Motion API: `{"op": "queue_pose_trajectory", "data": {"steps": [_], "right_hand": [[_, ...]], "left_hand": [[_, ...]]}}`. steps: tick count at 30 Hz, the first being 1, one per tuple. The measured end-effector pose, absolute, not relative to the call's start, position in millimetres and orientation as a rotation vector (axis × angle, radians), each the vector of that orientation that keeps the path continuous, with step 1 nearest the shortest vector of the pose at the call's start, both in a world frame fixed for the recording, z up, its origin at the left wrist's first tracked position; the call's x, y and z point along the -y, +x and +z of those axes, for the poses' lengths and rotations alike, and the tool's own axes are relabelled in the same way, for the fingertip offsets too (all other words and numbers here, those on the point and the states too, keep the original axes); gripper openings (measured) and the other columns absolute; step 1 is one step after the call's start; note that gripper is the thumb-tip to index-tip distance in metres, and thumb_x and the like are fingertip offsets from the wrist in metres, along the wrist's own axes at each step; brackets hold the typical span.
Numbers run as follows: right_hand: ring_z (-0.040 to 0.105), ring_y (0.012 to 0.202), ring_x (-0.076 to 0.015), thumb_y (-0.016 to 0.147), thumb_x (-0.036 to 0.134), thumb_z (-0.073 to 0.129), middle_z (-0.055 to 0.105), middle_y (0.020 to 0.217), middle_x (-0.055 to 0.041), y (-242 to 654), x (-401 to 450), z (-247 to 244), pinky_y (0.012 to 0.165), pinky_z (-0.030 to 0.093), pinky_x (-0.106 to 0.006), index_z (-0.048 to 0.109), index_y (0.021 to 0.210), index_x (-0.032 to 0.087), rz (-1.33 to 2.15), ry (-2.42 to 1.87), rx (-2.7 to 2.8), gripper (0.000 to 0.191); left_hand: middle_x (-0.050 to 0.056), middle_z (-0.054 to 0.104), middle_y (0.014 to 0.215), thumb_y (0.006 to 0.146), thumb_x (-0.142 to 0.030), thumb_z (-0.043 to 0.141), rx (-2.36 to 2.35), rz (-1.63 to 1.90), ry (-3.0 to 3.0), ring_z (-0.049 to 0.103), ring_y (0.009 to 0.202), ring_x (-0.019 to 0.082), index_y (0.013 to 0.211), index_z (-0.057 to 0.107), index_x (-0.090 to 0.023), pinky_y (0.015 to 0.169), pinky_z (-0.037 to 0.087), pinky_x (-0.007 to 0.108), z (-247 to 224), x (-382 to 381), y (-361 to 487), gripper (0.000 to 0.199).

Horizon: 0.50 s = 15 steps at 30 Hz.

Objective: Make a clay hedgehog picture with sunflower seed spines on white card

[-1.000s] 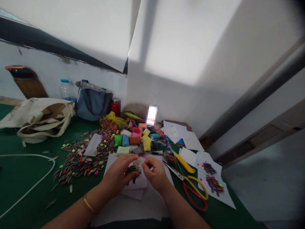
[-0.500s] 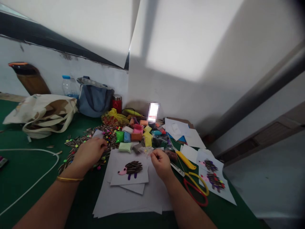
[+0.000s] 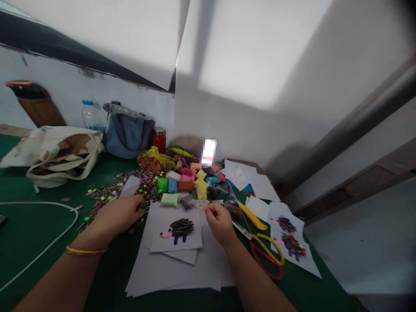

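- The hedgehog figure [image 3: 180,229], dark seeds for its back and pink for its snout, lies on a white card [image 3: 162,245], at the centre of the clock used here
- The card rests on white sheets [image 3: 182,276] on the green table surface [image 3: 108,279]
- The left hand [image 3: 118,214], at ten o'clock, reaches over the seed pile [image 3: 104,195]; its fingertips are partly hidden, so I cannot tell how wide they are or whether they hold anything
- A gold bangle [image 3: 86,250] circles the left wrist
- The right hand [image 3: 219,220], just beside the card at two o'clock, is narrow, its fingers curled in to the thumb; I cannot tell if something small is between them
- Bright little balls are mixed into the seeds, and a pale slip [image 3: 131,186] lies on them
- Coloured packets [image 3: 186,185] cluster at twelve o'clock
- Scissors [image 3: 266,258] with red and yellow handles lie toward four o'clock, a yellow cutter [image 3: 252,217] toward two
- Two more hedgehog figures [image 3: 290,238] lie on paper at three o'clock
- A blue bag [image 3: 128,135] stands at eleven o'clock
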State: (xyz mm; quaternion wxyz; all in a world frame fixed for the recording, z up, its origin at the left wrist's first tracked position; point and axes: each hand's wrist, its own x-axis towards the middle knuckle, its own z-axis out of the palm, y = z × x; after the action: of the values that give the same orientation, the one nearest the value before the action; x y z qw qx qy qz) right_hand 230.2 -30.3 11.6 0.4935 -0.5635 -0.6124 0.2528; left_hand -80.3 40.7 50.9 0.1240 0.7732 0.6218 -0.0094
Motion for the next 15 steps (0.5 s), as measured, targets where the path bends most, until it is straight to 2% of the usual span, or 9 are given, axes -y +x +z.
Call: {"op": "queue_pose_trajectory", "data": {"steps": [5, 15], "right_hand": [[0.043, 0.058, -0.0124, 0.084, 0.033, 0.051, 0.046, 0.061, 0.0036, 231, 29, 9, 0.055, 0.032, -0.024, 0.05, 0.064, 0.02, 0.603, -1.379, 1.475, 0.024], [0.042, 0.058, -0.0123, 0.083, 0.032, 0.051, 0.045, 0.06, 0.004, 229, 28, 9, 0.055, 0.032, -0.024, 0.049, 0.063, 0.021, 0.616, -1.391, 1.47, 0.023]], "left_hand": [[0.006, 0.071, 0.079, 0.069, -0.023, 0.053, -1.718, -0.185, 2.284, 0.064, 0.067, 0.025, 0.076, 0.068, -0.024, 0.058, 0.041, 0.032, 54, -36, -74, 0.016], [0.009, 0.071, 0.089, 0.072, -0.022, 0.052, -1.578, -0.193, 2.478, 0.066, 0.083, 0.027, 0.079, 0.069, -0.023, 0.068, 0.045, 0.036, 42, -36, -72, 0.018]]}}
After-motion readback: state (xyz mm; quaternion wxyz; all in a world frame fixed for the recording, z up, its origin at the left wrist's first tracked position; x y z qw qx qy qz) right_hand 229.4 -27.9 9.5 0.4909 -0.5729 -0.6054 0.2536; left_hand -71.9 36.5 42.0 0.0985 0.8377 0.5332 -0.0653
